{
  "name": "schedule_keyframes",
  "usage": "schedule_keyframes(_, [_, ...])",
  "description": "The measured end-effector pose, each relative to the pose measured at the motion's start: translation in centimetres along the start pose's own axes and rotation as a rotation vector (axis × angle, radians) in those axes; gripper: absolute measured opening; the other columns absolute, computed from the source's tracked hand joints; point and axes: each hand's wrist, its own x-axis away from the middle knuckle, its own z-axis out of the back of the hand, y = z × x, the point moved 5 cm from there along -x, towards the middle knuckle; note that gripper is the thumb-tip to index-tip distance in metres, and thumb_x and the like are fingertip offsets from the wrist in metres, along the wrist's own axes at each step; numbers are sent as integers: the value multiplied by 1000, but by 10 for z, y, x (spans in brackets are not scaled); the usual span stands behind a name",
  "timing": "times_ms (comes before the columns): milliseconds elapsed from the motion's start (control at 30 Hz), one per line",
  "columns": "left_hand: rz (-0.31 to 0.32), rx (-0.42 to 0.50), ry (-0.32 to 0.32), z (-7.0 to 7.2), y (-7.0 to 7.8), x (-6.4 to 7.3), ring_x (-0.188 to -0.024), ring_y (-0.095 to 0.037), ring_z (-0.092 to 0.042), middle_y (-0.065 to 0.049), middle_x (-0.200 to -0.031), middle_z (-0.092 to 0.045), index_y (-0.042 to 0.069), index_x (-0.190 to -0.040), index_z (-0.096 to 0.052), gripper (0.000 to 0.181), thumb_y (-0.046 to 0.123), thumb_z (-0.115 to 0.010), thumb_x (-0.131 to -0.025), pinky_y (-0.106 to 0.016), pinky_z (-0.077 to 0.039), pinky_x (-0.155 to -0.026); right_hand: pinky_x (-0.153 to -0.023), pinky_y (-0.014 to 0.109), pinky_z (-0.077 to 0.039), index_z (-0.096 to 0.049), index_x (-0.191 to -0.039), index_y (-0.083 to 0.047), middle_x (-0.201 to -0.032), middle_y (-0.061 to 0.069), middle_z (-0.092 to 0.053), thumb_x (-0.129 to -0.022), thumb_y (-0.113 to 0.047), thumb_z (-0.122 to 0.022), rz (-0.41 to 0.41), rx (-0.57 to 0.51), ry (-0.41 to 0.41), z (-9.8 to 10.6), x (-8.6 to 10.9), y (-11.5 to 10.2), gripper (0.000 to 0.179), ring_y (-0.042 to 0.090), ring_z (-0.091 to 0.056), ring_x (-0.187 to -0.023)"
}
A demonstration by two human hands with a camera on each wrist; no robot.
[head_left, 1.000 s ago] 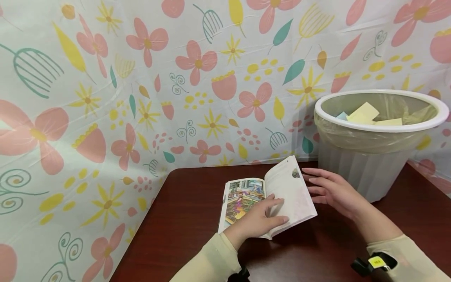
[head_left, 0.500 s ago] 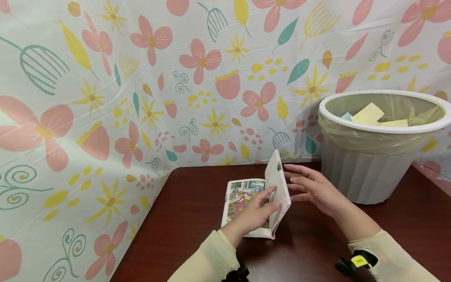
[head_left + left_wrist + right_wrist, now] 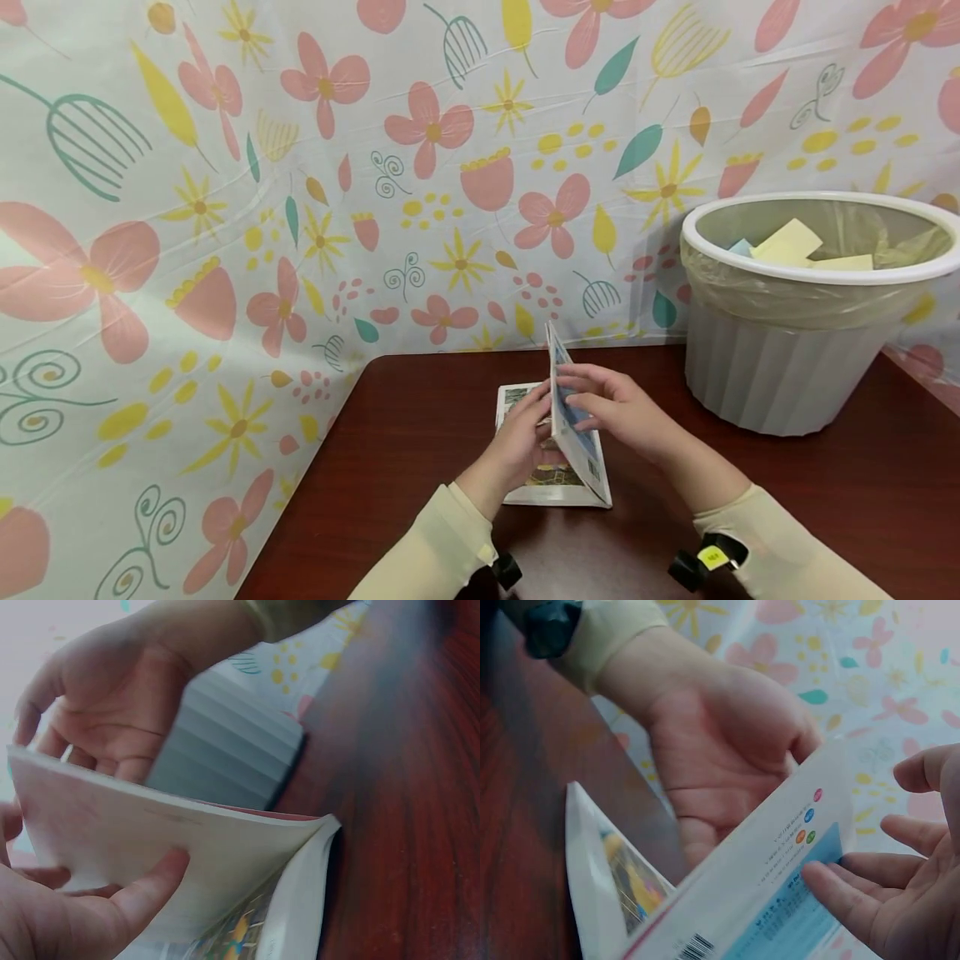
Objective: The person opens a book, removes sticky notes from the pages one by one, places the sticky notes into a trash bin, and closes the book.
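A paperback picture book (image 3: pixel 587 450) lies on the table with its back half raised nearly upright. Its lower half shows a colourful illustrated page. My left hand (image 3: pixel 516 446) is at the inner side of the raised half, its thumb and fingers against the pale page (image 3: pixel 142 840). From the other side, the fingers of my right hand (image 3: pixel 618 408) touch the blue-and-white back cover (image 3: pixel 787 900), which bears a barcode. In the right wrist view, the left hand (image 3: pixel 720 742) is partly hidden behind that cover.
A grey ribbed bin (image 3: pixel 780 375) with a white rim and plastic liner stands on the right, holding yellow and blue papers (image 3: pixel 787 242). The dark red-brown table (image 3: pixel 360 500) meets a flower-printed cloth (image 3: pixel 420 208) behind and at left.
The book's raised half has swung from the right up to nearly upright, leaning slightly left. My right hand has moved left along with it, onto the back cover. The left hand has shifted slightly.
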Motion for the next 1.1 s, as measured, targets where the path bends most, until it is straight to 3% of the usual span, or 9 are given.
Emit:
schedule_keyframes(100, [-15,28,37,9,4,0,-109,-19,-65,-6,-148,-56,24,-159,-40,51,42,-39,-111,-35,-57,-78,-101,46,-56,-45,-154,-2,-157,25,-46,-107,-17,-55,19,62,-42,-12,-4,5,50,47,-48,-141])
schedule_keyframes(200, [-43,49,68,18,8,-2,-104,-15,-63,-11,-148,-55,20,-160,-36,53,42,-36,-112,-29,-54,-77,-106,37,-52,-49,-151,-1,-156,23,-49,-105,-18,-58,23,109,-81,-23,-6,11,50,44,-48,-143])
schedule_keyframes(300, [-51,52,135,30,10,-4,-123,-18,-59,-12,-160,-42,18,-164,-28,58,41,-38,-111,-31,-53,-94,-109,37,-49,-52,-149,-1,-153,22,-52,-104,-20,-60,23,165,-118,-33,-7,18,49,42,-49,-143])
schedule_keyframes(400, [-40,40,179,42,11,-6,-144,-28,-45,-11,-170,-26,16,-166,-17,65,40,-41,-110,-39,-45,-111,-113,50,-45,-55,-146,-2,-150,21,-56,-103,-21,-62,18,209,-152,-42,-7,26,47,40,-51,-141])
schedule_keyframes(533, [-25,-4,205,57,10,-9,-152,-38,-34,-14,-172,-20,12,-166,-15,70,39,-44,-108,-50,-35,-121,-113,60,-41,-59,-143,-3,-147,19,-59,-103,-23,-63,-8,242,-191,-49,-6,35,45,38,-52,-141])
schedule_keyframes(800, [48,-127,272,84,3,-11,-152,-45,-32,-13,-171,-24,13,-164,-26,70,44,-49,-106,-63,-35,-116,-113,57,-43,-59,-142,0,-146,16,-61,-103,-27,-62,-56,295,-261,-56,-3,49,47,34,-54,-139])
schedule_keyframes(1100, [112,-285,277,91,-7,-14,-152,-41,-33,-11,-163,-40,9,-150,-52,58,46,-48,-106,-55,-42,-105,-110,53,-47,-59,-143,-4,-146,11,-61,-103,-30,-62,-90,378,-301,-56,-1,62,48,32,-56,-137])
